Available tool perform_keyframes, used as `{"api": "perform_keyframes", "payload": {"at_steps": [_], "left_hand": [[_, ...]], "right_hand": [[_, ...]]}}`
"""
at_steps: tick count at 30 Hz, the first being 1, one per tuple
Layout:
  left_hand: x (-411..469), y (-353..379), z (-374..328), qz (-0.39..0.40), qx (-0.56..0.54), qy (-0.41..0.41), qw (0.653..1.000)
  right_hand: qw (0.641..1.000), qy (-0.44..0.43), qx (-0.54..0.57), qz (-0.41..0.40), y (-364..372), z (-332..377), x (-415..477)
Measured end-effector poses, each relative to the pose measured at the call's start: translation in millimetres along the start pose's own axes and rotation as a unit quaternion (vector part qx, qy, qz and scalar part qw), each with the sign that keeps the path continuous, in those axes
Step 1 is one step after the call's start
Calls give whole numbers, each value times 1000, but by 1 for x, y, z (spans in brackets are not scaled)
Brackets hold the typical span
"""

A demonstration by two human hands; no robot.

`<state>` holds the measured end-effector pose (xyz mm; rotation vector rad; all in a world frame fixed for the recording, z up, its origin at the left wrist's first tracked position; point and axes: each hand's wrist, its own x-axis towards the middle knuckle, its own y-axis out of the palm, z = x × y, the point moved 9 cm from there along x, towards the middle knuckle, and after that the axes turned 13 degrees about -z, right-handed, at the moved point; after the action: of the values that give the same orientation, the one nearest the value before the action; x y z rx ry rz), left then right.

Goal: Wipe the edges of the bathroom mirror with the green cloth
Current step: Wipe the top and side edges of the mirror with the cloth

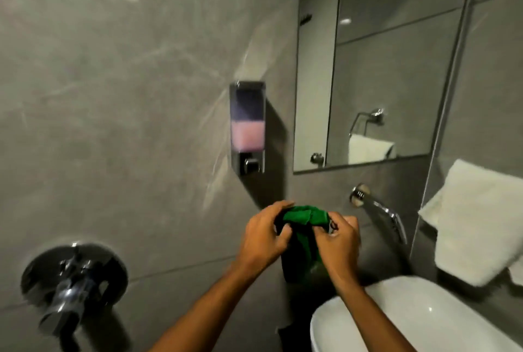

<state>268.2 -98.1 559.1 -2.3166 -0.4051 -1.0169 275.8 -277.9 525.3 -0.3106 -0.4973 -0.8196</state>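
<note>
Both hands hold the green cloth (304, 221) bunched between them, below the mirror's lower left corner. My left hand (264, 234) grips its left side and my right hand (338, 241) pinches its right side. The rest of the cloth hangs down between my wrists. The frameless mirror (376, 68) is fixed on the grey tiled wall at the upper right; its bottom edge runs just above my hands and its left edge rises straight up. Neither hand nor cloth touches the mirror.
A wall soap dispenser (248, 128) with pink liquid hangs left of the mirror. A chrome spout (382, 211) juts out over the white basin (402, 320) at lower right. A white towel (478, 221) hangs at the right. A chrome tap handle (73, 275) sits at lower left.
</note>
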Motion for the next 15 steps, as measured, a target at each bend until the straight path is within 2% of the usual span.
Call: {"api": "perform_keyframes", "payload": {"at_steps": [3, 6, 11, 15], "left_hand": [[45, -8, -68, -64, 128, 153, 978], [94, -20, -121, -149, 252, 246, 924], [185, -35, -158, -170, 369, 269, 873], [239, -45, -168, -181, 413, 258, 854]], "right_hand": [[999, -50, 10, -12, -7, 52, 56], [995, -66, 61, -42, -9, 92, 105], [990, -71, 119, -29, 16, 146, 166], [977, -73, 193, -56, 20, 185, 188]]}}
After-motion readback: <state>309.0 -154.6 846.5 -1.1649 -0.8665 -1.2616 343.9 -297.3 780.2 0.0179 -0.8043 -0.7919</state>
